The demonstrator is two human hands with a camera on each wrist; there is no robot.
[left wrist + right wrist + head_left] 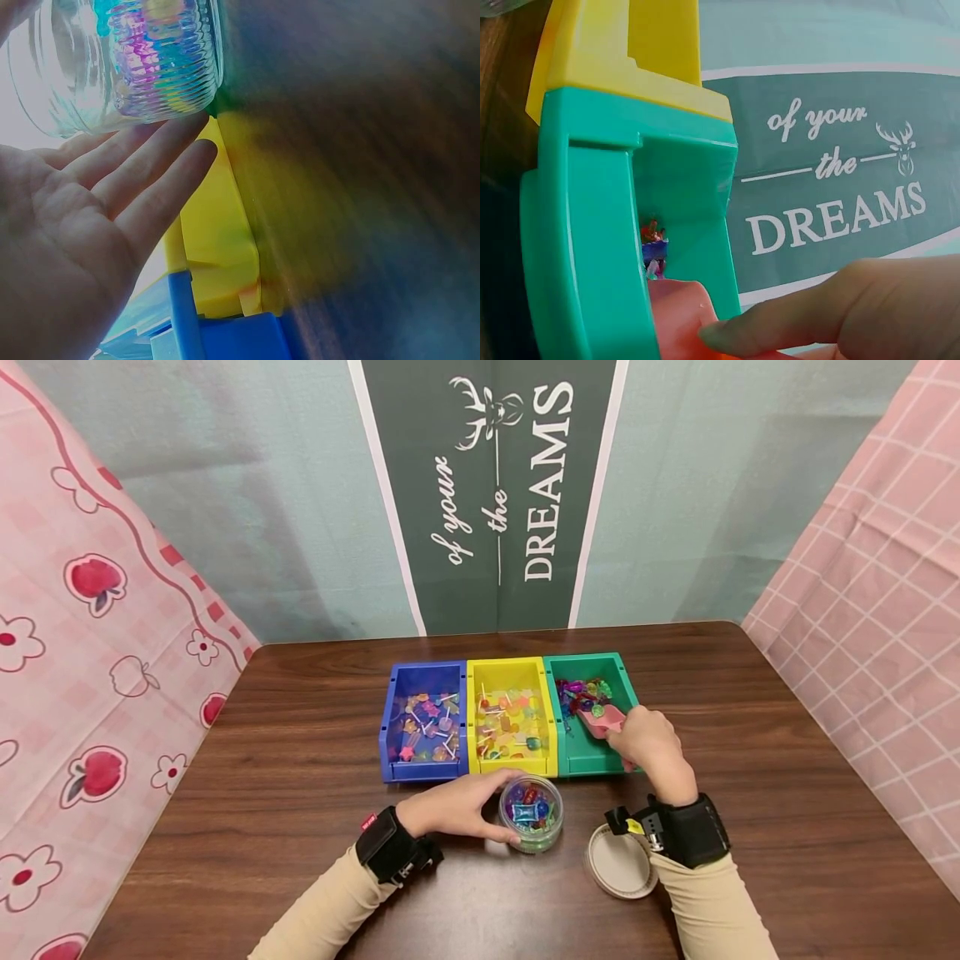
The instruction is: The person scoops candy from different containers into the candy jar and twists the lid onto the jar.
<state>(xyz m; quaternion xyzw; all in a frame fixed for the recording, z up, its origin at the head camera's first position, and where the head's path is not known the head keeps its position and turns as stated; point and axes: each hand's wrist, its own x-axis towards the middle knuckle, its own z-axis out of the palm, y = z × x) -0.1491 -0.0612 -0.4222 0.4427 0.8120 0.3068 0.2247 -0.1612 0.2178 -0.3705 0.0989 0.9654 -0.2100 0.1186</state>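
Note:
A clear round jar (532,814) with colourful translucent beads inside stands on the table. My left hand (459,807) holds it from the left side, thumb in front and fingers behind; in the left wrist view the fingers lie along the ribbed glass. My right hand (651,745) grips a pink scoop (602,722) inside the green bin (588,762). The scoop's bowl lies by shiny coloured beads (579,695), with a green bead (597,711) at it. In the right wrist view the index finger presses on the scoop (681,319).
Left of the green bin, a yellow bin (551,727) and a blue bin (387,735) hold small candy-shaped charms. A round pale lid (621,862) lies on the brown table (300,718) beneath the right wrist. Cloths hang behind and at both sides.

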